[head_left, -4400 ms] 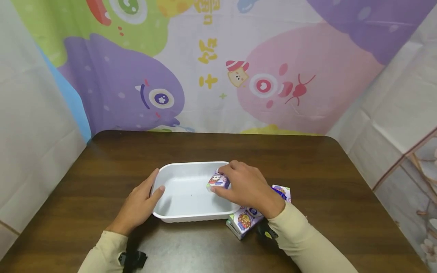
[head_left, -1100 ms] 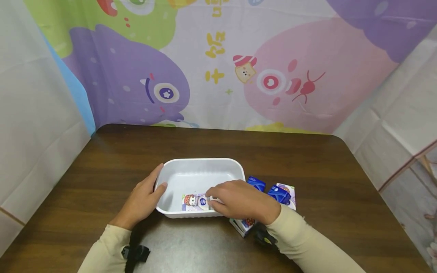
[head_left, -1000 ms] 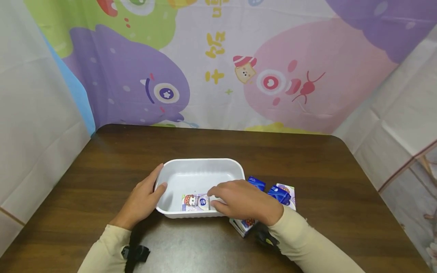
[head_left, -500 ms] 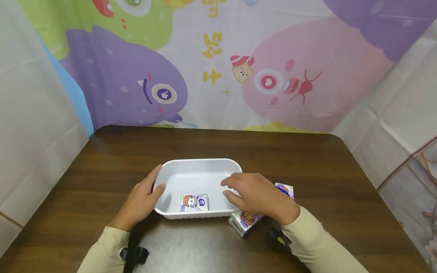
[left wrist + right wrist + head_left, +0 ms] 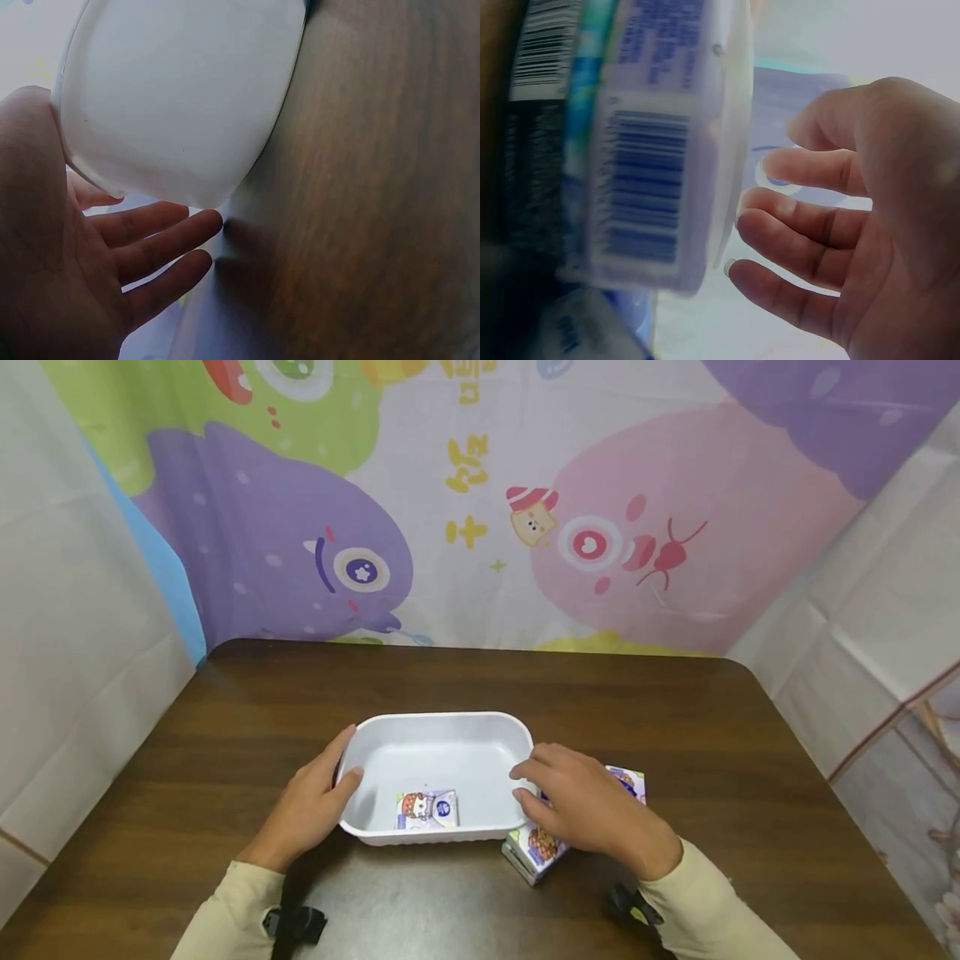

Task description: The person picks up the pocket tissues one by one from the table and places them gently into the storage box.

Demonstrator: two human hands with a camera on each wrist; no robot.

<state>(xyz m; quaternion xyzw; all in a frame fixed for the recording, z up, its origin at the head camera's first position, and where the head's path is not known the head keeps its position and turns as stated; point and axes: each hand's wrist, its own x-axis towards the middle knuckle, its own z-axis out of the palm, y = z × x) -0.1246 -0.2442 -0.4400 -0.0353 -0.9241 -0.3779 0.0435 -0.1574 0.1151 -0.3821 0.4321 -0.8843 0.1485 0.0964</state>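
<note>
A white rectangular tray [image 5: 397, 837] sits on the brown table. Inside, near its front wall, lies one small pocket tissue pack [image 5: 427, 809] with a cartoon print. My left hand [image 5: 307, 802] holds the tray's left end, thumb over the rim and fingers along the outside, as the left wrist view of the tray [image 5: 180, 90] shows. My right hand [image 5: 581, 802] hovers over the tray's right rim, fingers loosely bent with nothing between them. Under and beside it are stacked tissue packs [image 5: 534, 852], partly hidden by the hand; their barcode ends [image 5: 645, 187] face the right wrist camera.
Another tissue pack [image 5: 632, 779], partly covered by a blue one, lies right of my right hand. A cartoon-printed curtain [image 5: 465, 593] hangs behind the table [image 5: 675, 693], and pale cloth walls stand at both sides.
My right hand brought a tissue pack into the tray, let go of it near the front wall, and moved back right over the rim. My left hand stays at the tray's left end.
</note>
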